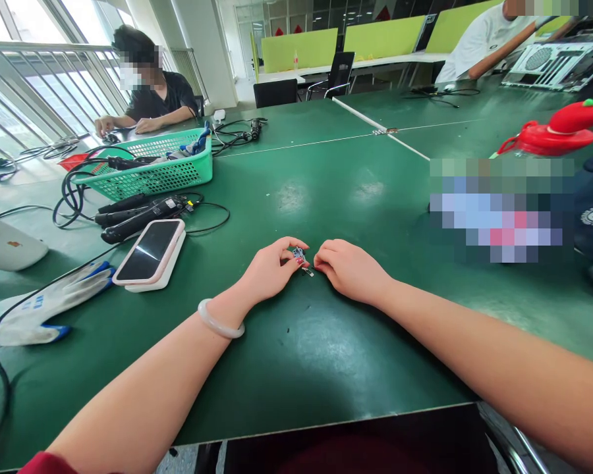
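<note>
My left hand (267, 271), with a pale bangle (221, 320) on the wrist, pinches a small blue-grey part (299, 253) between thumb and fingers, just above the green table (346, 342). The part looks like a little electronic or mechanical piece, too small to name. Right under it is a thin, shiny metal piece (308, 271); whether it is attached or lies on the table, I cannot tell. My right hand (352, 271) rests just to the right, its fingers curled and pressed together. Anything within them is hidden.
Left of my hands are a phone (151, 253) on a white box, gloves (54, 306), black handheld devices (143, 216) with cables and a green basket (151, 172). A red-topped object (548, 135) stands right. Two people sit at the far side, one near a computer case (553, 66).
</note>
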Demonstrator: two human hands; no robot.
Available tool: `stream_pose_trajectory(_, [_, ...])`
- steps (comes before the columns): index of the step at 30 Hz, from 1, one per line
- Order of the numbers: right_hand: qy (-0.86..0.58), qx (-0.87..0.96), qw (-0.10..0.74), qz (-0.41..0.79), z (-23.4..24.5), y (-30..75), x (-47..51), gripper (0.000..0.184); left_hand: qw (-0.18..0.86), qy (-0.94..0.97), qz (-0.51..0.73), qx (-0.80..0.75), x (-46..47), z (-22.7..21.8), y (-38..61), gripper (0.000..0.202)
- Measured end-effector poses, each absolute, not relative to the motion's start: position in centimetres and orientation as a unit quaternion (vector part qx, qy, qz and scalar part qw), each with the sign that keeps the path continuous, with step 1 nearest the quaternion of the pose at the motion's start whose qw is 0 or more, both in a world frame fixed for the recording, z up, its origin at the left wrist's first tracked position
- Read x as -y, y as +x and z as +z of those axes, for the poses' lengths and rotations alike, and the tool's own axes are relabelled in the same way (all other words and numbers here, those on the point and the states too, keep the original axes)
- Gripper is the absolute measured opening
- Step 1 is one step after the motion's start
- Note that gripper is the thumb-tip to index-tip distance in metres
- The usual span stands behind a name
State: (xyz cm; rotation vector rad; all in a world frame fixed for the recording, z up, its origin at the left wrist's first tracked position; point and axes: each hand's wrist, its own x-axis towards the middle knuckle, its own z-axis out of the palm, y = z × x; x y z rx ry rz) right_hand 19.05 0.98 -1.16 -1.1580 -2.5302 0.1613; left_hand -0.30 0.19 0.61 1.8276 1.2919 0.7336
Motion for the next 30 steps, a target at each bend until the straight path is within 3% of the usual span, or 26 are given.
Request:
stream_pose_trajectory(4, [-0.415, 0.885, 0.192, 0.080, -1.0, 19.1, -0.7, 0.018, 0.381, 0.716, 0.279, -0.514, 0.0, 0.9, -0.3, 0.028])
stream_pose_trajectory(14, [-0.392, 0.850, 0.330, 0.121, 0.0, 18.7, 0.6, 0.014, 0.334, 0.742, 0.267, -0.516, 0.2, 1.1, -0.1, 0.024])
stream_pose_trajectory(30, [-0.338, 0.875, 0.346, 0.026, -0.2, 18.8, 0.7, 0.013, 0.390, 0.736, 0.297, -0.467, 0.3, 1.2, 0.0, 0.025])
